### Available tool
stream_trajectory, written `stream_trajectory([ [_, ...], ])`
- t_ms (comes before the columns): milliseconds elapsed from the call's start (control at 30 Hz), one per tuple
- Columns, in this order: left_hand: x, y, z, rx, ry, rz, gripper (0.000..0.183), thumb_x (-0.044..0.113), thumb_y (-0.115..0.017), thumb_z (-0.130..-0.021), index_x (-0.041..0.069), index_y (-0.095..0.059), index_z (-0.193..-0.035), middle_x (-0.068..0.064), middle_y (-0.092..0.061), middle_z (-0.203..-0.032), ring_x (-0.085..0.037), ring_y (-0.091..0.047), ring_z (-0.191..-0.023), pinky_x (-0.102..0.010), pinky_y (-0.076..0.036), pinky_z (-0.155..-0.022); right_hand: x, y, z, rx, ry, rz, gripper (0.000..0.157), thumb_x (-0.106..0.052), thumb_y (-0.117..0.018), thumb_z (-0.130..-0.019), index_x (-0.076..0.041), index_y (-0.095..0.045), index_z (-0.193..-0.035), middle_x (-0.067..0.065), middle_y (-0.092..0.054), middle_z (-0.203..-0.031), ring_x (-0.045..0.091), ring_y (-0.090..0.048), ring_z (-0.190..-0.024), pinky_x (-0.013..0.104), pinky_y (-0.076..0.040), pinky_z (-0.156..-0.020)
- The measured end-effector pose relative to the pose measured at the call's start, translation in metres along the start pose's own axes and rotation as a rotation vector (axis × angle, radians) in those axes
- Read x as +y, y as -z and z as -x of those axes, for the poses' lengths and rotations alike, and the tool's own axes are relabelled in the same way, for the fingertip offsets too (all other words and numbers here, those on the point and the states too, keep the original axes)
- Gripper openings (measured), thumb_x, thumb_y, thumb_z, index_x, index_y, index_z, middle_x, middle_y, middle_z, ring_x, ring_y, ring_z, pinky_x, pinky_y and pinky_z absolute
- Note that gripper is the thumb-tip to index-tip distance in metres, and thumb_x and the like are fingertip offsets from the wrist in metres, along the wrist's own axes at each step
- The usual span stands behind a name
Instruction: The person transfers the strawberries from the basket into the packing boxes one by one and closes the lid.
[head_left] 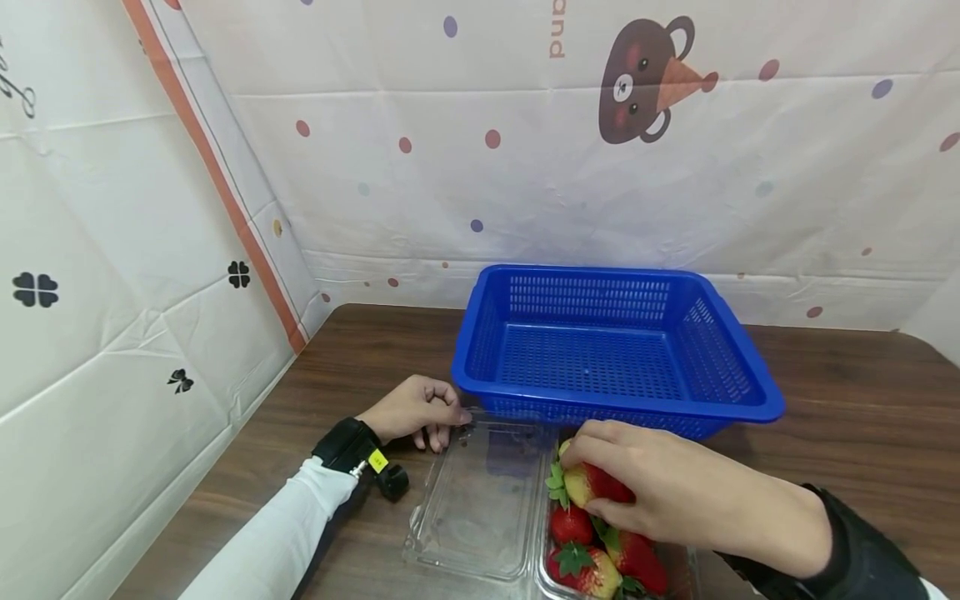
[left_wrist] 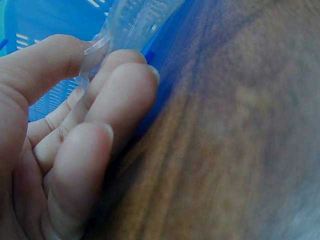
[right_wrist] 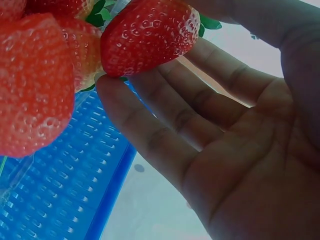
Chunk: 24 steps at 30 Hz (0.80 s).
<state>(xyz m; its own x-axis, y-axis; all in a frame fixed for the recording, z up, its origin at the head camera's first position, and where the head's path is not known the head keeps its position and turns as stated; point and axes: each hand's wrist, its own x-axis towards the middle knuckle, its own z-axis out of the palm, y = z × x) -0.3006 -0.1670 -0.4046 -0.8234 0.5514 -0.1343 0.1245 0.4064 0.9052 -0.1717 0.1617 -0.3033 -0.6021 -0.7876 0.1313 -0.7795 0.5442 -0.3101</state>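
A clear plastic clamshell box lies unfolded on the table, its lid [head_left: 476, 500] to the left and its strawberry-filled half to the right. My left hand [head_left: 422, 410] pinches the lid's far left corner between thumb and fingers; the left wrist view shows the clear edge [left_wrist: 132, 25] there. In the right half, my right hand [head_left: 630, 479] holds a strawberry [head_left: 600, 485] with its thumb and fingertips, and the right wrist view shows that strawberry [right_wrist: 150, 37] against the fingers. Other strawberries [head_left: 633, 558] lie just below it in the box.
A blue slotted plastic basket [head_left: 585, 400] stands behind the box, close to its far edge. Beneath everything is a brown wood-grain table [head_left: 862, 467]. A white printed cloth [head_left: 375, 192] hangs behind and at the left.
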Motion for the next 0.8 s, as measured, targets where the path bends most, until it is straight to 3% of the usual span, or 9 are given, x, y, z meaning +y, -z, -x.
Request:
stream_trajectory([
  [800,-0.0026,0.0003,-0.0015,0.002,-0.017,-0.005,0.031,0.038,-0.073,-0.084,0.008,-0.064,-0.085,-0.009,-0.067,-0.061,-0.019,-0.061,-0.05,-0.022,-0.048,-0.039,0.0008,-0.0051,0.0,-0.012,0.027,0.049,0.035,-0.021,-0.077,-0.081,-0.023,-0.062,-0.112,-0.011,-0.059,-0.106,0.003,-0.055,-0.09,0.029,-0.058,-0.075],
])
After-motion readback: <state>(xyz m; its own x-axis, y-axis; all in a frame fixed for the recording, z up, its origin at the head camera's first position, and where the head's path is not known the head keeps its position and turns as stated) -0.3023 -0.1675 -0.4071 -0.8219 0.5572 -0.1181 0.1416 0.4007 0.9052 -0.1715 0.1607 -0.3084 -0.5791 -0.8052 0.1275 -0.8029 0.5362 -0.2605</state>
